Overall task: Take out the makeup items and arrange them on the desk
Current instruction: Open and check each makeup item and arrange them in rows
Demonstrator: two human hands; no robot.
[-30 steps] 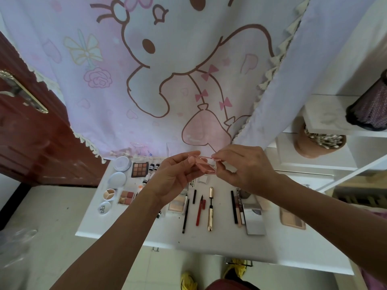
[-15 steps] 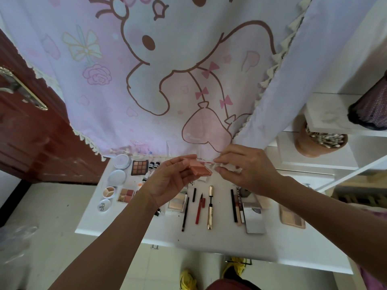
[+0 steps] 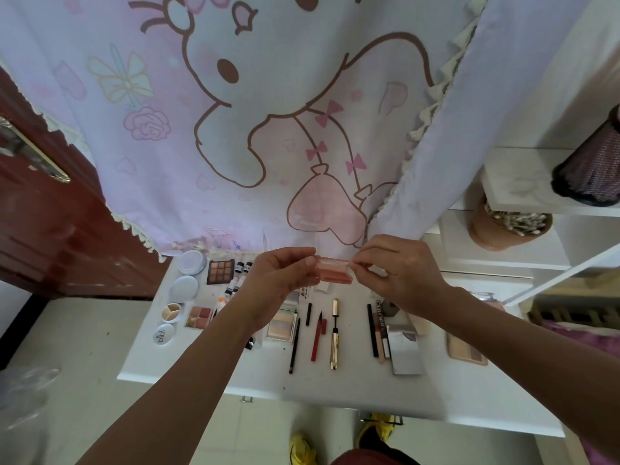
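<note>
Home bedroom: cartoon curtain (image 3: 201,146), makeup desk (image 3: 352,387).

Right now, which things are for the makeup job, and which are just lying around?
For the job: compact, held by left hand and right hand; palette; mascara; red pencil; desk.
Just lying about: curtain; door; pot; yellow shoes.
</note>
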